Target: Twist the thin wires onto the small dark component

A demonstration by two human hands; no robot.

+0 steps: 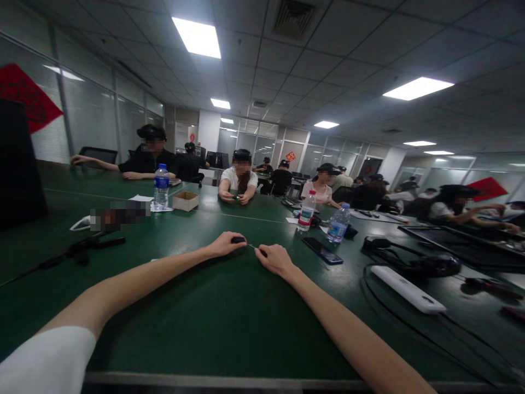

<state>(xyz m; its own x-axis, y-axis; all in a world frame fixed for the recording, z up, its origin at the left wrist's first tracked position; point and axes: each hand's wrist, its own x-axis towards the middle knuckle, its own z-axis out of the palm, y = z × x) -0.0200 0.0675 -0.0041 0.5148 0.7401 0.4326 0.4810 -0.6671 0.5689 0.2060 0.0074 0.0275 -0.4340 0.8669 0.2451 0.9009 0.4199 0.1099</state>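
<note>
My left hand (225,244) is closed around a small tool with a black handle (238,239) and a thin metal shaft (251,246). The shaft points right, toward my right hand (274,259). That hand is closed too, thumb and forefinger pinched at the shaft's far end. A dark spot shows between its fingers, too small to name. Both hands are low over the green table (229,323), in front of me. Nearest on the right lies a black phone (322,250).
Bottles (161,186) (307,210) (338,223) and an open cardboard box (185,201) stand farther back. On the right are a black headset (410,257), a white power strip (408,289) with cables, and a black tray (467,249). A person (240,178) sits opposite; others sit around.
</note>
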